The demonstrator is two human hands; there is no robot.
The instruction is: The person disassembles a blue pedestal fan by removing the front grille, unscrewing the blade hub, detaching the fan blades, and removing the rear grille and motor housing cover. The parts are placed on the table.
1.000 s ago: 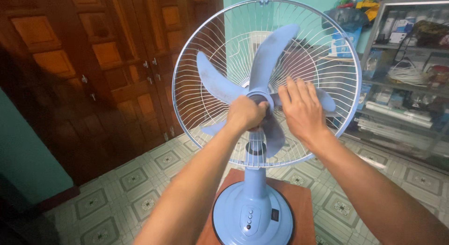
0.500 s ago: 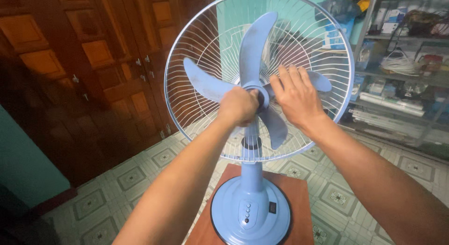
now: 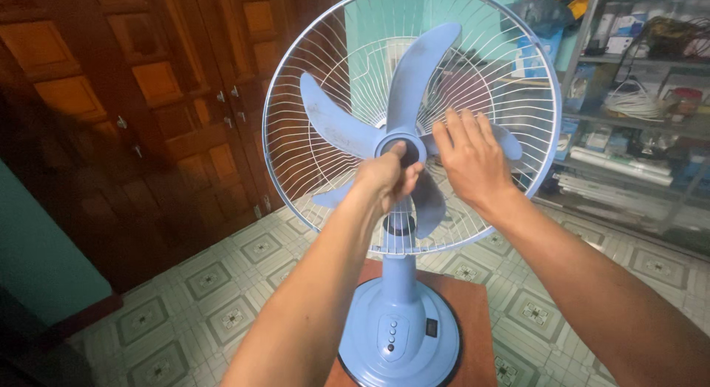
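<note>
A: From the head camera, what is in hand?

B: The left hand [image 3: 384, 178] is closed around the dark cap [image 3: 405, 152] at the hub of the blue fan blades [image 3: 411, 84], fingers curled, thumb on its face. The right hand [image 3: 473, 161] lies open and flat, fingers spread, against the blade on the right, gripping nothing.

A: So which step would you call it?

B: I judge it the turning of the hub cap while the blades are braced. The next move, I think, calls for a firm twist at the cap with the right palm keeping the blades from spinning.

A: Where does the fan stand, and what do you count?

B: Its round blue base [image 3: 399, 335] sits on a reddish wooden stool [image 3: 473, 328] over the tiled floor [image 3: 222, 306]. One fan, one rear wire guard [image 3: 318, 69] with no front guard on it, five blades, four buttons [image 3: 392, 335] on the base, two hands.
</note>
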